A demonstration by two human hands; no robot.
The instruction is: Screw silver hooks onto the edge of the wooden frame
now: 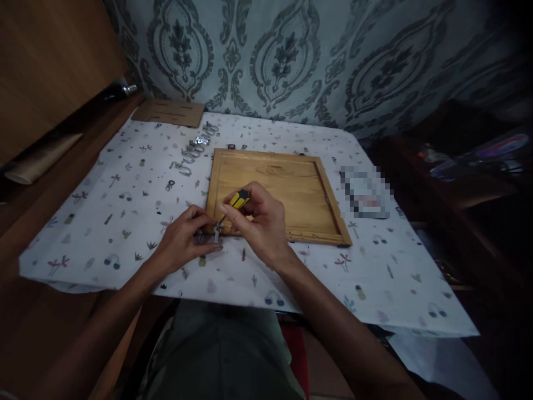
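Note:
My right hand [262, 222] grips a yellow-and-black screwdriver [238, 200], tilted so its tip points down and left. That tip meets a small metal hinge [217, 232] at the near left corner of a framed wooden panel [275, 183]. The fingers and thumb of my left hand [187, 236] close around the hinge from the left and steady it against the frame's edge. The panel lies flat on the table, its raised border facing up. Any screw under the tip is too small to make out.
Several metal hardware pieces [200, 144] lie in a row beyond the panel's left side. A flat piece of cardboard [169, 112] rests at the back left. To the right is a blurred-out packet [364, 191]. A patterned cloth [112, 233] covers the table.

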